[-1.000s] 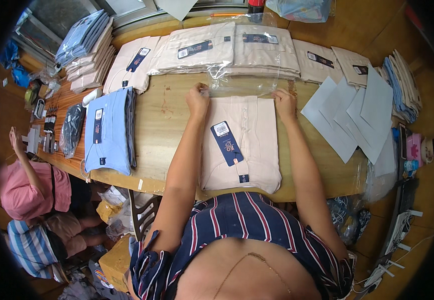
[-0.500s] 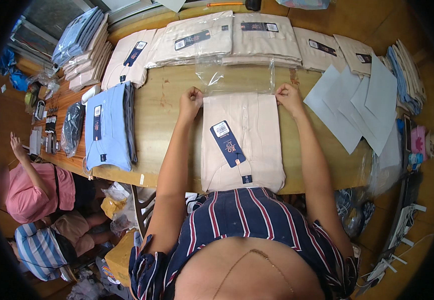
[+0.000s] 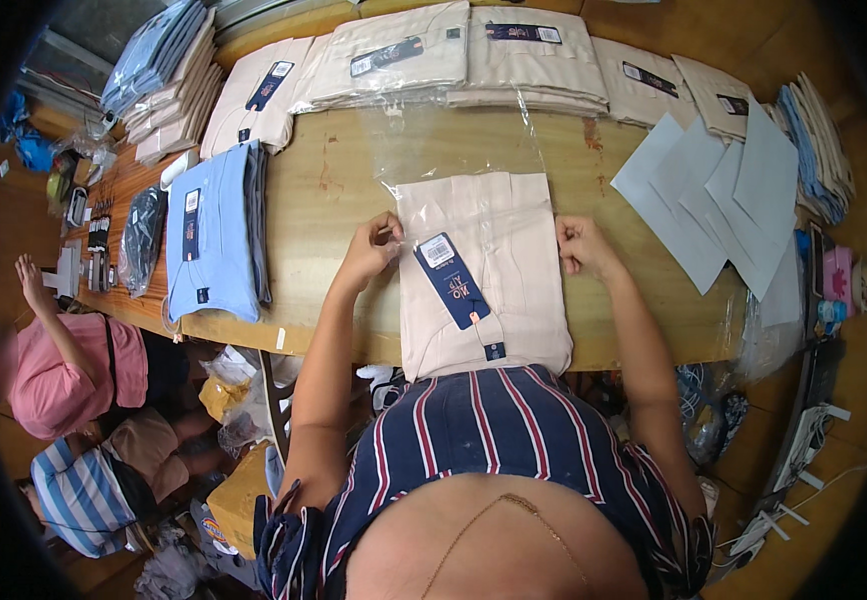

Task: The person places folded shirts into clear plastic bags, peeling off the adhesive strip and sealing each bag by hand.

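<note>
A folded cream garment (image 3: 519,300) lies in front of me against the table's near edge, with a dark blue hang tag (image 3: 454,282) on it. Over its far part reaches a clear plastic bag (image 3: 454,145), the rest of which stretches out flat beyond the garment. My left hand (image 3: 374,250) is closed in a pinch on the bag's edge at the garment's left side. On the right side my right hand (image 3: 584,247) is also closed, its fingertips at the bag's other edge; the thin film is hard to see there.
Bagged cream garments (image 3: 394,60) line the table's far side. A blue folded stack (image 3: 216,235) lies left, white sheets (image 3: 674,200) right. Taller piles (image 3: 169,95) stand at the back left. Two other people, one in a pink top (image 3: 79,375), are at the lower left.
Both hands have moved nearer to me along the garment's sides, drawing the bag's mouth over the garment's far part. The bag has come off the packed garments behind it.
</note>
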`<state>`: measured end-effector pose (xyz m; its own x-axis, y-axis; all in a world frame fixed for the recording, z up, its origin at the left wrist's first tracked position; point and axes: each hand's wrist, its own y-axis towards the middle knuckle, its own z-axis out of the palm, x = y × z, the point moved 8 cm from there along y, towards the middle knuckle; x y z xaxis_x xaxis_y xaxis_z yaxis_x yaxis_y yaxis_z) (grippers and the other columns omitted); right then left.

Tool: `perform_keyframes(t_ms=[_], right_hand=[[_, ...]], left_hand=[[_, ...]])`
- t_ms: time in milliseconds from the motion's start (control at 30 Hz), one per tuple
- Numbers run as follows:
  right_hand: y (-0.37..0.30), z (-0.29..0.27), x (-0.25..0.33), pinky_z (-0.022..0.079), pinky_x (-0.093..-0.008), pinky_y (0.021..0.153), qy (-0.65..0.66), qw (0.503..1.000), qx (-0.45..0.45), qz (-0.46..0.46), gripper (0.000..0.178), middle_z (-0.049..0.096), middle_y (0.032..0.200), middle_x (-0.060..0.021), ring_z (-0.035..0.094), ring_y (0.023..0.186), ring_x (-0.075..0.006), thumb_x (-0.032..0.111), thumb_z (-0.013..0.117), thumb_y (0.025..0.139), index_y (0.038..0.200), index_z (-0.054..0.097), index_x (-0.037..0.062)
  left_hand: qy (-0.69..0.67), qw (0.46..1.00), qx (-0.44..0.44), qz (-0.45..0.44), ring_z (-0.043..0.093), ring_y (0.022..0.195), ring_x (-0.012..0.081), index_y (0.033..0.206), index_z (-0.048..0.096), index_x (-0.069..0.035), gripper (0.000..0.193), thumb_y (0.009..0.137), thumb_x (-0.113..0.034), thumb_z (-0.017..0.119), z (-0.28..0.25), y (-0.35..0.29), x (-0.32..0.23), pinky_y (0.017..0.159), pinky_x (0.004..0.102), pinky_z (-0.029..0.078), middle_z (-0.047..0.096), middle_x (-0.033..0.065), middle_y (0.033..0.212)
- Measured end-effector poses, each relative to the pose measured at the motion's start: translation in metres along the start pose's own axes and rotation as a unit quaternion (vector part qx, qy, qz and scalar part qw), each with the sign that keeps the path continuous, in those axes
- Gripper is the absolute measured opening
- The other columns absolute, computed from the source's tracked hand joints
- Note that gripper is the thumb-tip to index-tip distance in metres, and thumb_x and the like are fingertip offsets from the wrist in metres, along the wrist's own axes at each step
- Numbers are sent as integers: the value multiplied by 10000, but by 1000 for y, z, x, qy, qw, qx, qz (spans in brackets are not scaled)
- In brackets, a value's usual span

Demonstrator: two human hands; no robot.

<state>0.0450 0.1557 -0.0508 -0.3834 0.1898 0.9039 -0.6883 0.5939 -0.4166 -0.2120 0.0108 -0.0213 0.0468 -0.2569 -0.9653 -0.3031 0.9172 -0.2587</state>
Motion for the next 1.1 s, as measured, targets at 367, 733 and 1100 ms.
perform_keyframes(t_ms=[367, 733, 1100], right_hand=[[-11, -8, 34, 412, -247, 533, -15, 930, -317, -186, 454, 550, 799, -29, 500, 560, -114, 21, 676, 621, 1013, 448, 55], [53, -38, 54, 402, -236, 592, -215, 951, -189, -118, 71, 559, 748, -38, 510, 665, -108, 70, 570, 734, 726, 578, 0], [-12, 6, 108, 411, -318, 694, -395, 798, -266, -369, 208, 465, 901, -67, 498, 797, -214, 128, 625, 673, 865, 564, 71]], left_hand=[[102, 991, -90, -7, 390, 617, 84, 687, 503, -25, 345, 772, -355, 558, -2, 0, -7, 573, 215, 338, 458, 3, 619], [110, 988, -109, -8, 368, 547, 60, 634, 513, -34, 373, 849, -332, 451, -3, 14, 1, 506, 204, 300, 429, -26, 574], [136, 978, -154, -25, 303, 459, 58, 550, 467, -43, 408, 845, -326, 460, -8, 20, 8, 415, 233, 244, 370, -42, 493]])
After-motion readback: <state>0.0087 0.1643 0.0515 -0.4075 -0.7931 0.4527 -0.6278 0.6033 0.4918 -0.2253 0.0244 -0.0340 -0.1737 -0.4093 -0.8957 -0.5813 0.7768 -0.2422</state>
